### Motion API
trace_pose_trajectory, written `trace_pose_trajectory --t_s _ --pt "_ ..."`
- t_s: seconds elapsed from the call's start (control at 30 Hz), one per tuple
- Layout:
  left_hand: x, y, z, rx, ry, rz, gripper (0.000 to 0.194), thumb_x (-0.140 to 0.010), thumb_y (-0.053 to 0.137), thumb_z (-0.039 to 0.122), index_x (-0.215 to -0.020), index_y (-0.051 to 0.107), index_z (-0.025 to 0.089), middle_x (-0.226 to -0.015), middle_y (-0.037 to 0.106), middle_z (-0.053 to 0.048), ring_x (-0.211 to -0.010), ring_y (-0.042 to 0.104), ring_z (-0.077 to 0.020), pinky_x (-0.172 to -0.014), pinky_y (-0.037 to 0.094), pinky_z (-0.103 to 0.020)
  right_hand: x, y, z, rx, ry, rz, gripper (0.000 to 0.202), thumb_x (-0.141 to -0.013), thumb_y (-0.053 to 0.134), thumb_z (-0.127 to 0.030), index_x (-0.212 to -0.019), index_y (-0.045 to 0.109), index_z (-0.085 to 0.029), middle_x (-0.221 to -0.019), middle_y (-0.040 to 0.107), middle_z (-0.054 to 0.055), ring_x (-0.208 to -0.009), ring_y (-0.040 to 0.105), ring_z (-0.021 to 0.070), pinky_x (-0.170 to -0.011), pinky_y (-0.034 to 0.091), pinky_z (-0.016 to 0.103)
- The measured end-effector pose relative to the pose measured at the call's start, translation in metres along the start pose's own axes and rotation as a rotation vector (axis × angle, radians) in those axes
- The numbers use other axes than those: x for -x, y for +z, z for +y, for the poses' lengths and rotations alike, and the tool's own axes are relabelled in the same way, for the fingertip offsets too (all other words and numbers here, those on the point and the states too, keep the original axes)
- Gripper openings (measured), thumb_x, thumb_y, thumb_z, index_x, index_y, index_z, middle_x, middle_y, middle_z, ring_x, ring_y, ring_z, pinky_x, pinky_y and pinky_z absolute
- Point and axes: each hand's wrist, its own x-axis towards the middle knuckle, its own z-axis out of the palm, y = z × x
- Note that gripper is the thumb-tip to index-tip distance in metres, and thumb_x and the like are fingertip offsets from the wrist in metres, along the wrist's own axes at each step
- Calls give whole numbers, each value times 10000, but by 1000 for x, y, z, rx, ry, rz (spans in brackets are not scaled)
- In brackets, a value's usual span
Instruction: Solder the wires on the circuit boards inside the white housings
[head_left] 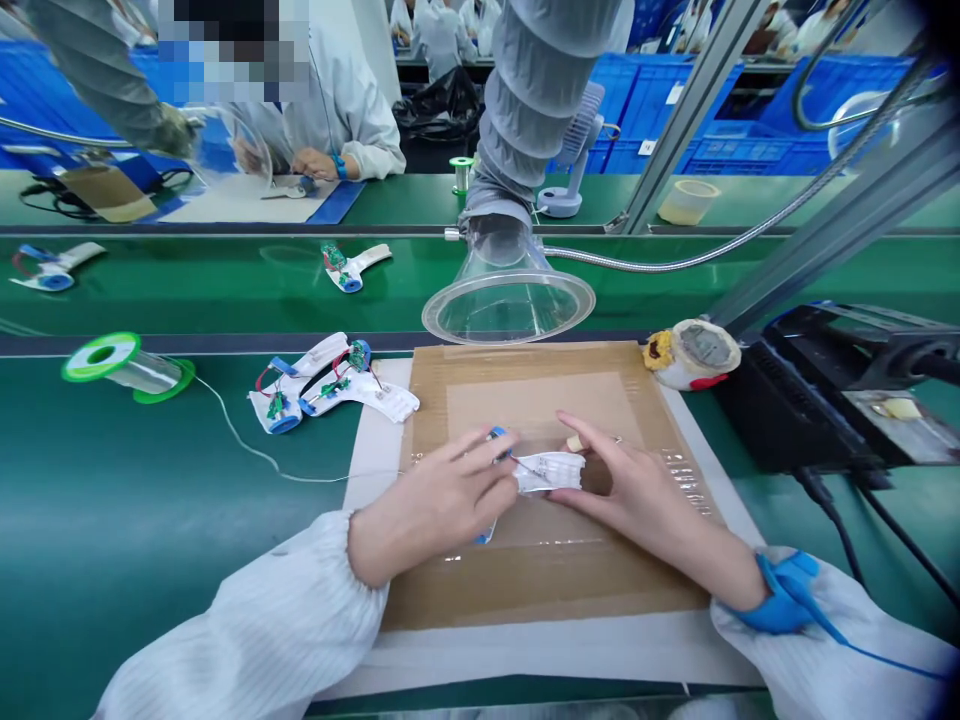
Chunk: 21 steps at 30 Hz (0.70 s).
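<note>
Over the taped cardboard sheet (540, 590), my left hand (442, 490) is closed around the left part of a white curved casing (551, 471). Blue bits and a thin wire show by its fingers. My right hand (637, 490) is at the casing's right end, thumb and index finger spread apart around it. A small pale piece (575, 443) lies by the right index finger. Two similar white casings with green boards and red wires (285, 400) (364, 388) lie to the left of the cardboard.
A solder spool (154, 370) stands at the left, its wire reaching the cardboard. A clear fume hood (510, 305) hangs beyond the hands. A sponge pot (697, 354) and black station (802, 390) are at right. A person (337, 110) sits across the green belt (247, 290).
</note>
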Motion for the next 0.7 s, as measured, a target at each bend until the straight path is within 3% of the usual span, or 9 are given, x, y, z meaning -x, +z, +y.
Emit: trace_pose_trajectory --t_s 0.07,0.13,0.23,0.37,0.43,0.5,0.57,0.63,0.7 --pt "-3 3 -8 -38 -124 -45 256 -1024 446 7 -1006 673 125 -1229 769 -166 -1367 636 -318 -1127 556 -519 2 -1 3 -45 -20 -2 756 -925 764 -413 -1575 385 -344 -1145 791 29 -994 792 256 -877 646 423" --pt "-8 7 -14 -41 -338 -57 241 -1014 443 26 -964 661 113 -1166 774 -204 -1181 735 -342 -976 626 -517 1 -1 5 -89 -30 -9 762 -934 754 -397 -1587 365 -347 -1133 791 23 -999 789 250 -902 646 419" --pt "-17 12 -17 20 -539 -43 201 -1039 479 109 -901 622 144 -884 778 -109 -820 769 -258 -740 650 -396 -1 -2 5 -122 -20 -36 753 -946 738 -378 -1597 359 -350 -1156 789 29 -1045 783 256 -943 645 436" --pt "-22 8 -15 95 -557 261 131 -1060 522 136 -966 602 178 -1256 758 -111 -1199 696 -253 -1006 602 -409 9 -22 7 -165 51 57 802 -887 797 -465 -1588 414 -390 -1387 721 68 -1246 716 319 -1047 613 537" --pt "-20 2 -12 52 -530 422 89 -1040 572 117 -995 604 187 -1313 740 -110 -1194 677 -253 -1027 571 -430 27 -42 14 -290 206 289 792 -847 829 -494 -1555 484 -409 -1357 730 74 -1213 725 317 -1059 605 547" --pt "-16 -4 -9 22 -486 470 120 -1021 591 73 -1035 607 191 -1147 787 -81 -1025 707 -210 -928 581 -369 51 -66 26 -413 455 694 702 -785 880 -491 -1438 636 -413 -1119 790 68 -1056 765 294 -975 630 511" --pt "-12 -7 -3 77 -479 465 152 -1023 580 49 -1077 609 188 -995 787 -44 -885 715 -161 -830 579 -292 76 -89 44 -501 704 1136 493 -715 932 -494 -1183 807 -404 -1049 804 71 -988 768 253 -991 586 470" --pt "-9 -7 2 207 -538 447 152 -1044 556 66 -1109 613 190 -959 766 -20 -824 718 -120 -763 574 -226 94 -107 64 -623 842 1291 423 -696 950 -488 -1098 831 -427 -1209 797 55 -1104 746 209 -1015 537 395" --pt "-8 -5 7 354 -580 442 163 -1059 547 93 -1150 626 203 -1001 758 -8 -843 729 -95 -761 578 -177 101 -122 83 -586 878 1359 485 -652 962 -537 -1102 833 -410 -1205 800 69 -1055 752 210 -942 546 404"
